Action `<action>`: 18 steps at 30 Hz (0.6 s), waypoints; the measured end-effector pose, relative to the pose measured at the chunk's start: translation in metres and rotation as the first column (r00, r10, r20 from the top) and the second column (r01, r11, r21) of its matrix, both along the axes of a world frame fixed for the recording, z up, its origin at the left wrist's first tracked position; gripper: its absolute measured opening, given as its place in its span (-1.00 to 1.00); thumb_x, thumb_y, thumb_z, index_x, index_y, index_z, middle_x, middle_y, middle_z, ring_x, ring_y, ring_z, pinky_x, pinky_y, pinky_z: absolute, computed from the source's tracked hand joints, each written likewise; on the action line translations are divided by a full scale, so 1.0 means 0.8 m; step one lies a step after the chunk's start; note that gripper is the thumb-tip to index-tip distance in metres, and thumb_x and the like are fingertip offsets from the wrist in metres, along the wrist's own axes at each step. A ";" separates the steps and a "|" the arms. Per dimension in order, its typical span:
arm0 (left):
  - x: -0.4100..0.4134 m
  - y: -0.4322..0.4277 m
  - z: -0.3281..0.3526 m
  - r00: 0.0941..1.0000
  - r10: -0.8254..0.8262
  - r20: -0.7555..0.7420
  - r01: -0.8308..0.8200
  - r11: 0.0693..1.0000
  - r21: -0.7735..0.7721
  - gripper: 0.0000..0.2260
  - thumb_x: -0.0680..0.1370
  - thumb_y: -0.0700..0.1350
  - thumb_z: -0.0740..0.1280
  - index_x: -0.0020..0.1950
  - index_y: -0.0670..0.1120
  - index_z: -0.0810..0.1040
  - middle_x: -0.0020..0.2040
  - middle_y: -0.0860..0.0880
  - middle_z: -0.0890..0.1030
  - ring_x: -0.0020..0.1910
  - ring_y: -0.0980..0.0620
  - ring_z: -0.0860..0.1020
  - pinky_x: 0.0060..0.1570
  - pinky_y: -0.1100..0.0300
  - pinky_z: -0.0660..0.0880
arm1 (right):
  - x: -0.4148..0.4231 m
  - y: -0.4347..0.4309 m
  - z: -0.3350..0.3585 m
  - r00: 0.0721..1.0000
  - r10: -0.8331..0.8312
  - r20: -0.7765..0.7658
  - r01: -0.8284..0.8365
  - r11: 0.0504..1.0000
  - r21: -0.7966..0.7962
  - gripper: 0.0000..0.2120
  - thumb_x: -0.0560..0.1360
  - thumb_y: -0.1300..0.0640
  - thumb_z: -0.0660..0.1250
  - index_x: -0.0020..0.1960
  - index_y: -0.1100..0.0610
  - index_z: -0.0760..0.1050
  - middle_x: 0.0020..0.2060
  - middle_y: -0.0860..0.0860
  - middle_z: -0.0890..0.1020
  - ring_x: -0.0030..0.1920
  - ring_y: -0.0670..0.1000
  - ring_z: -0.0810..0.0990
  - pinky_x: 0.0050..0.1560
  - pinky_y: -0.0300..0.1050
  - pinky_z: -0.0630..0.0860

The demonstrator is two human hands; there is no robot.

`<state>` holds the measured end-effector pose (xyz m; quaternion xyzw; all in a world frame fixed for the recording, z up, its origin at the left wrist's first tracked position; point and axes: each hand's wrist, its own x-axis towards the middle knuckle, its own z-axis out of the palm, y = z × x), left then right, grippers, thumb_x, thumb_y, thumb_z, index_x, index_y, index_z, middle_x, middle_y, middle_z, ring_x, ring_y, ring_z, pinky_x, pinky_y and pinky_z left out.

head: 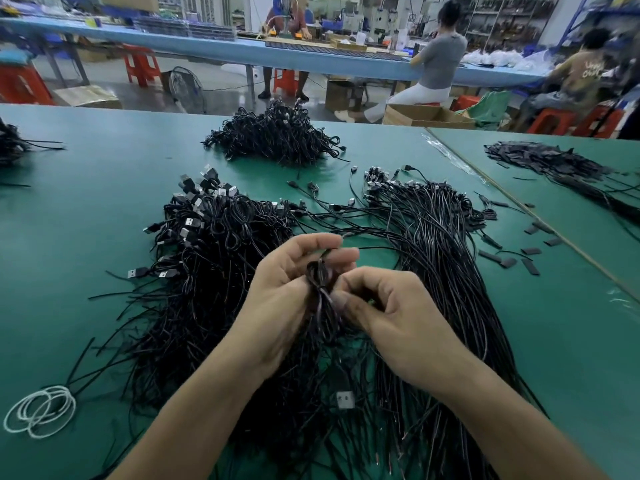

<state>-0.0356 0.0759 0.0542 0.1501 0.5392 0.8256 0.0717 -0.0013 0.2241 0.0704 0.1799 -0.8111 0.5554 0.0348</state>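
Observation:
My left hand point(284, 296) and my right hand point(398, 317) meet above a green table point(104, 188). Between them is a coiled black cable point(320, 282); my left hand holds the coil in its curled fingers, and my right hand pinches it with thumb and forefinger. The cable's USB plug point(345, 399) hangs below the hands. A loose strand runs off to the right from the coil. Under my left forearm lies a heap of black USB cables point(207, 244), and to the right a spread of straight black cables point(436, 244).
A pile of bundled cables point(277, 136) sits further back. White wire loops point(40, 410) lie at the near left. Short black sleeve pieces point(512, 259) are scattered at the right, with another dark pile point(547, 161) beyond a table seam. People sit at a blue bench point(207, 46) behind.

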 end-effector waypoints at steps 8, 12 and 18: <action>0.000 0.000 0.006 0.980 -0.197 -0.013 0.197 0.970 0.144 -0.62 0.62 0.04 0.12 0.31 -0.04 0.58 0.24 -0.11 0.65 0.30 -0.03 0.56 0.17 0.24 0.52 | -0.008 0.015 -0.003 0.994 -0.106 0.009 0.106 0.994 0.012 -0.81 0.57 0.16 0.38 -0.22 0.01 0.58 -0.39 -0.15 0.53 -0.34 -0.13 0.43 -0.27 -0.20 0.40; 0.008 0.001 0.003 0.979 -0.118 -0.166 0.133 0.987 0.085 -0.58 0.66 0.14 0.12 0.13 -0.03 0.70 0.10 -0.12 0.70 0.27 -0.05 0.59 0.25 0.22 0.45 | -0.009 0.019 -0.005 0.988 -0.150 0.028 0.150 0.989 -0.010 -0.88 0.57 0.16 0.39 -0.11 0.02 0.66 -0.26 -0.09 0.69 -0.23 -0.02 0.63 -0.12 -0.09 0.57; 0.008 0.007 -0.005 0.950 -0.047 -0.308 0.000 0.988 -0.154 -0.78 0.55 -0.19 0.39 0.18 -0.04 0.57 -0.02 -0.02 0.74 0.14 0.06 0.65 0.12 0.30 0.51 | -0.008 0.020 -0.010 0.971 -0.238 0.031 0.240 0.969 -0.057 -0.87 0.58 0.16 0.35 -0.06 -0.01 0.66 -0.18 -0.10 0.72 -0.13 -0.16 0.66 -0.10 -0.24 0.56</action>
